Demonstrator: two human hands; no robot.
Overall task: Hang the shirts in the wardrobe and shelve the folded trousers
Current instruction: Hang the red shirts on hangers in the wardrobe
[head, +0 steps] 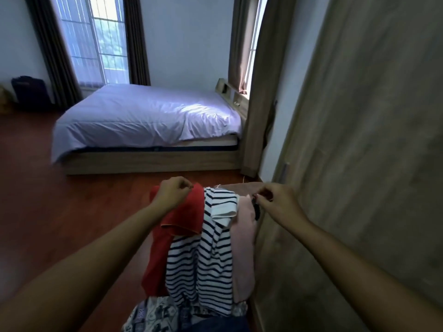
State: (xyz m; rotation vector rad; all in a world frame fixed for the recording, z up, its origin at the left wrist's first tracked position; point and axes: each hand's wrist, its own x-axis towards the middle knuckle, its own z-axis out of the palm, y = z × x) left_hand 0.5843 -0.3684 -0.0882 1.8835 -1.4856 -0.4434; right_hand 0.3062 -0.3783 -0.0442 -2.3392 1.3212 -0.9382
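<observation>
A bunch of shirts hangs in front of me: a red shirt [172,226] on the left, a navy-and-white striped shirt [206,259] in the middle and a pale pink shirt [244,248] on the right. My left hand [173,191] grips the top of the red shirt. My right hand [275,200] pinches the top of the pink shirt near a small dark piece, perhaps a hanger part. The wooden wardrobe door [359,164] stands close on the right. No folded trousers can be made out.
A bed with a white cover [143,116] stands ahead on the red-brown wooden floor [48,200]. Curtained windows [96,39] lie behind it, and a dark bag [30,92] sits at the far left. Patterned fabric [153,315] shows at the bottom edge.
</observation>
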